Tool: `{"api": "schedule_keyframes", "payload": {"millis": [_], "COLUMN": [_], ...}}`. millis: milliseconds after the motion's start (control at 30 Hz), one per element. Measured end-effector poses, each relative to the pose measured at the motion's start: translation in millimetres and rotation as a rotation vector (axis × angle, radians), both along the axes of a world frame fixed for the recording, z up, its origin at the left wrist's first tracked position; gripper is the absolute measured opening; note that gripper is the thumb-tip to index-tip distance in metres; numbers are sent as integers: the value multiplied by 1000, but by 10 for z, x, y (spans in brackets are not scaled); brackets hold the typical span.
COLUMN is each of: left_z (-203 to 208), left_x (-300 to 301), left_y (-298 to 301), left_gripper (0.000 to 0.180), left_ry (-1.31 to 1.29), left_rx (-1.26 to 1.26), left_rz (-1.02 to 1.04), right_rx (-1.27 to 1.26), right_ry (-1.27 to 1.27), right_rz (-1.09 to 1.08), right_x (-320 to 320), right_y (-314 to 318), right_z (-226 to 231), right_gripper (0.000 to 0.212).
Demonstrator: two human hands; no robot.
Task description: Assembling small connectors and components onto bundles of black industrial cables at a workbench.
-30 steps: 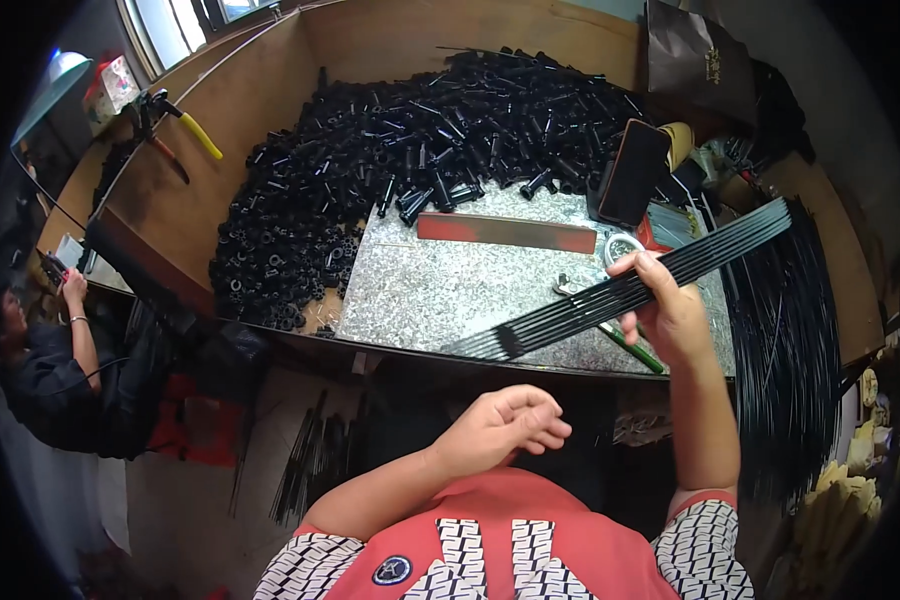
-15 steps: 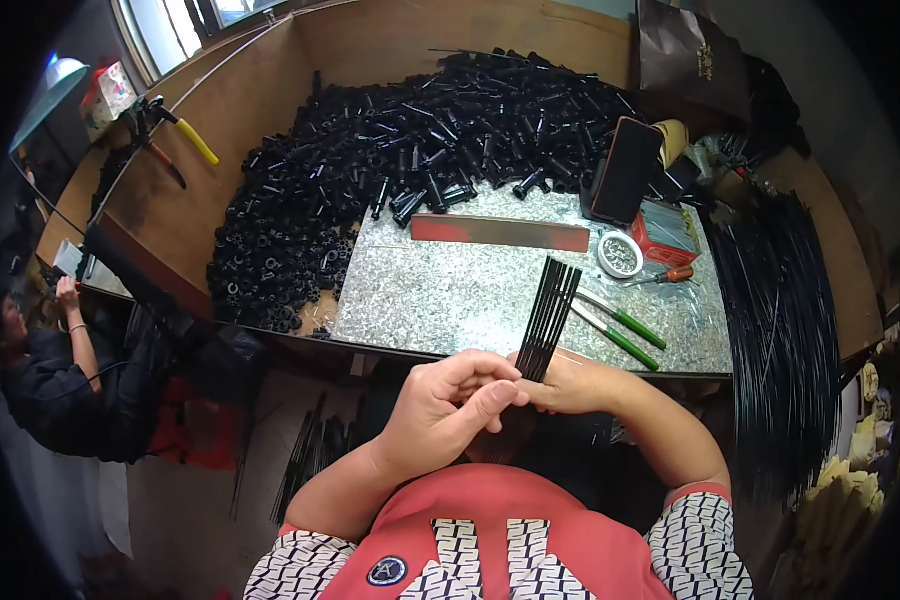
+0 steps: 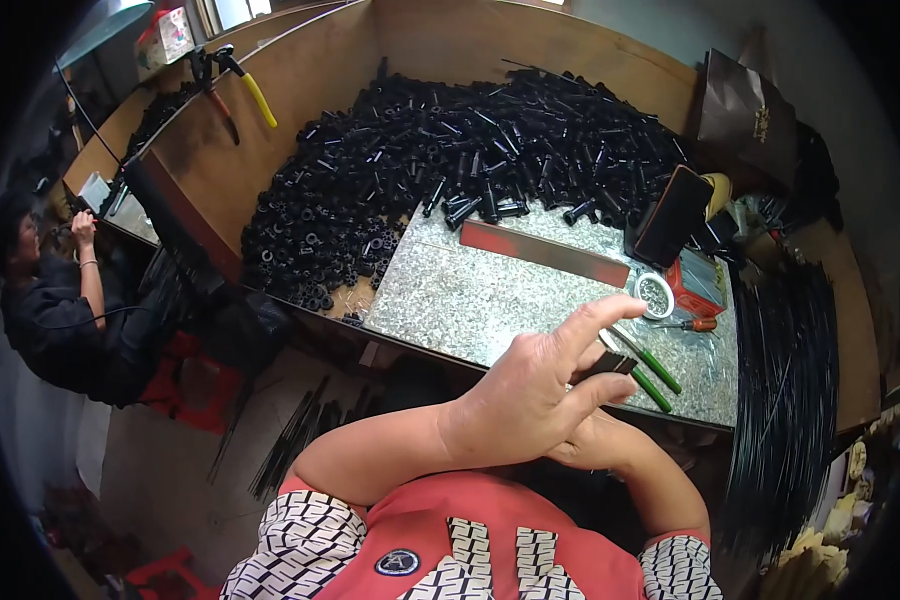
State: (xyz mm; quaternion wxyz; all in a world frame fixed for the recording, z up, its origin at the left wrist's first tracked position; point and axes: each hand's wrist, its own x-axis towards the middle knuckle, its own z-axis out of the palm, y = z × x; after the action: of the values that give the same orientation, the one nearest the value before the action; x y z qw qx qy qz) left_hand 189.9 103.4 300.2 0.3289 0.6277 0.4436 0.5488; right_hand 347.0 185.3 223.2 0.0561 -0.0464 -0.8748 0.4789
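My left hand reaches across in front of my right, its index finger stretched out and its thumb apart from it. Between them shows part of a bundle of thin black rods, seen nearly end-on. My right hand is crossed beneath the left and mostly hidden; the bundle rises from it, though its fingers do not show. Just beyond the hands, green-handled pliers lie on the speckled board, partly covered by my left hand.
A heap of black tubular parts fills the wooden-walled bench. On the board are a flat metal bar, phone, round white dish, red box and screwdriver. Long black rods hang at right. A co-worker sits left.
My left hand has moved right and over my right hand, its fingers now spread. The rod bundle has tipped from upright to nearly end-on. The whole view has turned and shifted.
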Motion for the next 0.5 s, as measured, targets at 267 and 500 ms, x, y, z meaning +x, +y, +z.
{"api": "schedule_keyframes", "payload": {"millis": [267, 500], "left_z": [-81, -366], "left_x": [165, 141], "left_y": [-33, -57], "left_gripper": [59, 80], "left_ry": [-20, -66], "left_rx": [112, 447], "left_rz": [-28, 85], "right_rx": [-466, -125], "right_ry": [308, 345], "right_rz": [-64, -471], "right_x": [-12, -250], "right_y": [112, 102], "right_z": [-186, -484], "right_gripper": [47, 22]}}
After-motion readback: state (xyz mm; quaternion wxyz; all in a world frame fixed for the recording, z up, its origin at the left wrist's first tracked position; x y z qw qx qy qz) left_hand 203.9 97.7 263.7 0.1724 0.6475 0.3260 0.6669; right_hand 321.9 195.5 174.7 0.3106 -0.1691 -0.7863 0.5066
